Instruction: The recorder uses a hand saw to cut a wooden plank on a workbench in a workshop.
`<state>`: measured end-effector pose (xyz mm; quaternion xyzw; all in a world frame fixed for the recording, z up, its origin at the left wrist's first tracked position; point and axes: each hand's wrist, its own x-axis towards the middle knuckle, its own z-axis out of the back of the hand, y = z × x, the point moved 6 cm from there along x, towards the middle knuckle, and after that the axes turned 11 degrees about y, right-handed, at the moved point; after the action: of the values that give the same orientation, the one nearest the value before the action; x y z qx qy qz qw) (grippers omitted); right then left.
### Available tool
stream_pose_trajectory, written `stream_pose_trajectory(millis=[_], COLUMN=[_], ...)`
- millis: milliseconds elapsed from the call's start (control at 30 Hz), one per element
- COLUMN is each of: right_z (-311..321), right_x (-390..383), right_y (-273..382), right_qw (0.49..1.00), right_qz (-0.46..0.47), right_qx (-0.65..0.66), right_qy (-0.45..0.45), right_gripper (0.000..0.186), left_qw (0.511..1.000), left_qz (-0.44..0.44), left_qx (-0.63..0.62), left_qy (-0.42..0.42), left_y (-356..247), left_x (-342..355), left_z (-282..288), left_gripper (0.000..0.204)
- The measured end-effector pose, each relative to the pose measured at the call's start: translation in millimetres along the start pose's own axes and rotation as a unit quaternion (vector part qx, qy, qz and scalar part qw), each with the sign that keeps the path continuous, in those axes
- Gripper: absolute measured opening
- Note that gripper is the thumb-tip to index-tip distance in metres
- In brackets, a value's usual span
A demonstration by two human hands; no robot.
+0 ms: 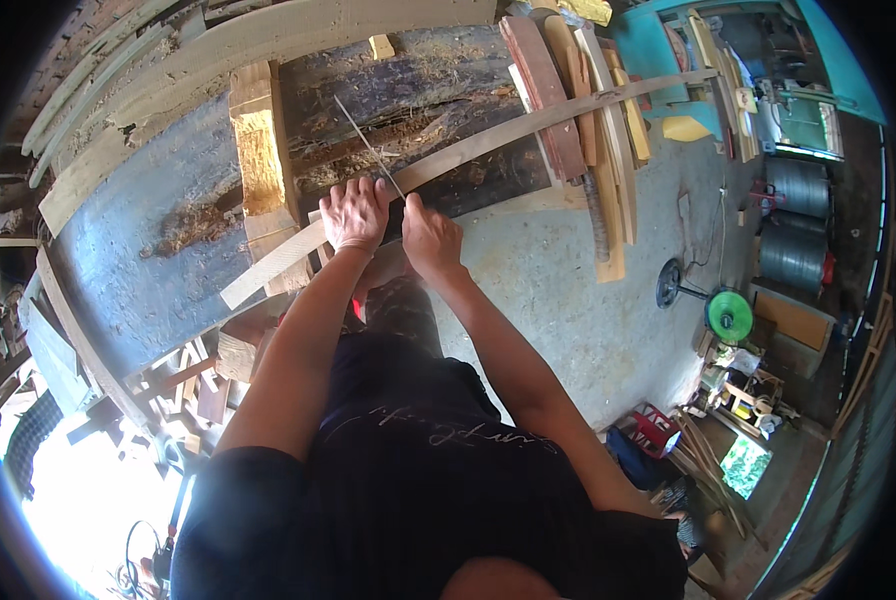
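The left hand (356, 215), partly spread, rests on the wooden strip (503, 141), slanting lower-left to upper-right across the table (118, 270); closed right hand (433, 238) grips a thin tool (366, 141) pointing forward-left. 2 grey drum-like cylinders (798, 188): insides hidden.

Long pale wooden boards (298, 35) and a thick reddish-brown wooden beam (546, 95) are crowding this carpentry workshop's scarred dark workbench (118, 275).

I can see the left hand (355, 213) palm-down on the long, narrow, pale-brown wooden strip (508, 134), fingers forward across it; the right hand (431, 235) is curled tight at its near side, bare forearms (303, 320) angled toward it.
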<state>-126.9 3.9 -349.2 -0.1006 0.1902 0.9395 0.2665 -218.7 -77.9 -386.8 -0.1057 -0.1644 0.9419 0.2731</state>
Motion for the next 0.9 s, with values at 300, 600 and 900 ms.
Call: stream_pose_trajectory(millis=[300, 600, 900], right_z=[-8, -5, -5], right_x=[-3, -28, -67], right_y=[-5, -6, -19], right_qw=[0.999, 0.999, 0.999], right_qz=[-0.012, -0.028, -0.017], right_qx=[0.032, -0.001, -0.008], right_qy=[0.010, 0.026, 0.040], right_gripper=[0.015, 0.011, 0.009], left_qw=[0.999, 1.000, 1.000], left_qz=[0.010, -0.007, 0.006], left_qx=[-0.009, -0.005, -0.011], left_qy=[0.029, -0.011, 0.003], left_y=[-2, -2, 7], left_x=[1, -1, -3], left_z=[0, 3, -1], left_gripper=[0.031, 0.029, 0.029])
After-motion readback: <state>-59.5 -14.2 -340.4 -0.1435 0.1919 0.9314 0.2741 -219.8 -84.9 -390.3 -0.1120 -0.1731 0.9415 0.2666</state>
